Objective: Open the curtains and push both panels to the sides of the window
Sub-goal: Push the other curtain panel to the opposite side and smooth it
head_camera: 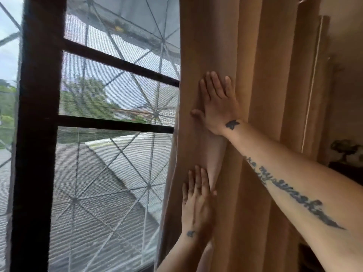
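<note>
the tan curtain panel (pixel 255 134) hangs bunched in folds at the right side of the window (pixel 39 134), whose meshed panes lie uncovered to the left. the right hand (pixel 216 107) presses flat on the panel's inner edge, fingers straight and slightly spread. just below, the left hand (pixel 196 203) presses flat too, fingers straight and together.

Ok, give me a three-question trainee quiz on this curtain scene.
1. True or false: the left hand and right hand both lie flat on the curtain.
2. Which hand is higher? A) left B) right
3. Fill in: the curtain is bunched at the ____ side of the window.
Key: 1 true; 2 B; 3 right.
</note>
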{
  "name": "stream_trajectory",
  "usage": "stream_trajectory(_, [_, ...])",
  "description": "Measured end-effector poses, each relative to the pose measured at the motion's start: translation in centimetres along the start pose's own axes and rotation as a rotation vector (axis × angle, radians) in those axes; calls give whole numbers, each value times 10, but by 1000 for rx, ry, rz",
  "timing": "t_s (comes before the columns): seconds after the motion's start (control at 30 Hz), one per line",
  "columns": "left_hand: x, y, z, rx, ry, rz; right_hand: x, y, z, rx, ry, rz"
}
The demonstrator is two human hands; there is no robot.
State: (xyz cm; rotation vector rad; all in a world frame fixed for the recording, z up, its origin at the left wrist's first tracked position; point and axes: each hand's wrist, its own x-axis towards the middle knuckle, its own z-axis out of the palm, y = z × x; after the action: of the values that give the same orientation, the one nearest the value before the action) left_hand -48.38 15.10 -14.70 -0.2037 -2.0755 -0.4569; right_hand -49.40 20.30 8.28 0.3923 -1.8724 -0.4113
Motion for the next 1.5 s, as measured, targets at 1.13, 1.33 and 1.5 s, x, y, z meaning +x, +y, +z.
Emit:
stream_trajectory(1.13, [123, 128, 266, -402, -215, 195, -38, 213, 234, -260, -204, 233])
stream_trajectory(1.33, [134, 163, 309, -362, -220, 193, -58, 254, 277, -306, -245, 240])
stream_trajectory(1.5, [150, 188, 346, -289, -252, 199, -72, 292, 309, -254, -264, 226])
